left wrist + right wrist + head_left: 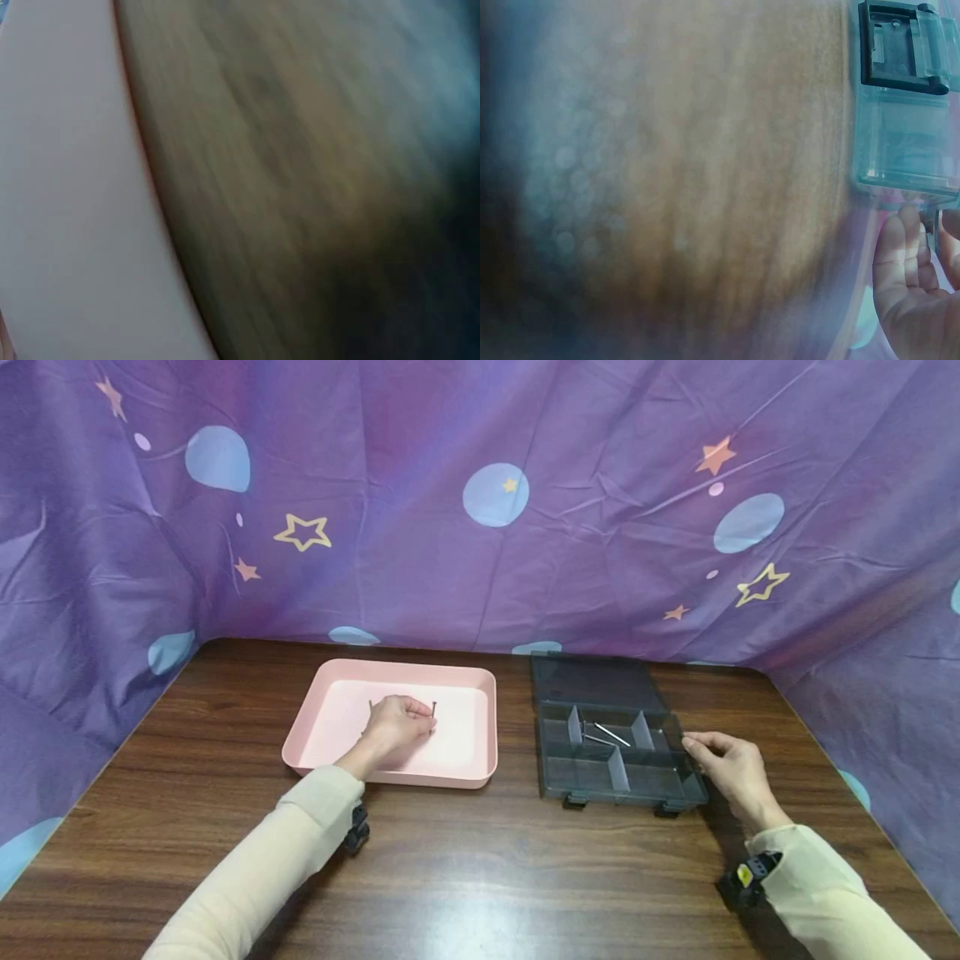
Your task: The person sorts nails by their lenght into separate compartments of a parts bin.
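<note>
My left hand (393, 724) is over the pink tray (480, 768) and pinches a thin nail (434, 707), head up, between thumb and fingers. Another slim piece (370, 703) shows just beyond that hand in the tray, partly hidden by it. To the right lies a dark see-through compartment box (558, 774), its lid (600, 681) laid back. Several silver nails (612, 734) lie in a back compartment. At the box's right side, my right hand (731, 768) grips the edge with fingertips and thumb; the right wrist view shows those fingers (910, 247) against the box's end.
Both things stand on a brown wood-grain table (465, 860). Two black latches (575, 802) stick out along the box's front. Behind the table hangs a purple cloth (420, 577) with stars and dots. The left wrist view shows mostly the tray's outer wall (75, 187) and blurred tabletop.
</note>
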A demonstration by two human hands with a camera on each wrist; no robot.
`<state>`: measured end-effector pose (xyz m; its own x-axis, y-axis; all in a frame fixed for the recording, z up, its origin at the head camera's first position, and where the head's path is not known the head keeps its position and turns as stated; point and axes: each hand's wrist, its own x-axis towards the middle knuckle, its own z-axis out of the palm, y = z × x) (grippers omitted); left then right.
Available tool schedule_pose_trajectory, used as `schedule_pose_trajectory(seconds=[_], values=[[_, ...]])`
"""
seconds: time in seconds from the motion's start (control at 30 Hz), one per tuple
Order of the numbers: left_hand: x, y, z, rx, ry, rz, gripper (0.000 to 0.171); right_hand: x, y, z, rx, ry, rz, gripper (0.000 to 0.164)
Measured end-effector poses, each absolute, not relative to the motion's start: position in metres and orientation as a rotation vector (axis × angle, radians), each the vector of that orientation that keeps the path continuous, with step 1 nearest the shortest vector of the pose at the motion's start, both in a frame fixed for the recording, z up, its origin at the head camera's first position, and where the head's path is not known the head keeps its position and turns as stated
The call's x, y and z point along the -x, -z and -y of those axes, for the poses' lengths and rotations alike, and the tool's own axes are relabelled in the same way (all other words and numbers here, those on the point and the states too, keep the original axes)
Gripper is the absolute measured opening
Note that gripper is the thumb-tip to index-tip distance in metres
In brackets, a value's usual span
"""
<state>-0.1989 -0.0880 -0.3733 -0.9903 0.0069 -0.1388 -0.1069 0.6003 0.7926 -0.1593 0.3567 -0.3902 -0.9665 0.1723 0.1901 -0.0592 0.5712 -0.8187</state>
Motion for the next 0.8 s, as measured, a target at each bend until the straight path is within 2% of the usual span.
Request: schedule_pose_trajectory(seconds=[0.17, 0.4, 0.63, 0.8], values=[[0.1979, 0.3757, 0.0915, 0.043, -1.295, -2.757, 0.018, 0.1597, 0.3908, -0.3574, 0.107, -1.33, 2.572, 0.027], [0.1962, 0.3764, 0.09, 0.048, -1.22, -2.779, 0.018, 0.1598, 0.3922, -0.3583, 0.102, -1.332, 2.567, 0.018], [0.1969, 0.3749, 0.0867, 0.047, -1.064, -2.831, 0.014, 0.1603, 0.3912, -0.3571, 0.112, -1.318, 2.578, 0.031], [0.1983, 0.375, 0.0848, 0.048, -1.015, -2.854, 0.012, 0.16, 0.3911, -0.3583, 0.109, -1.359, 2.559, 0.018]])
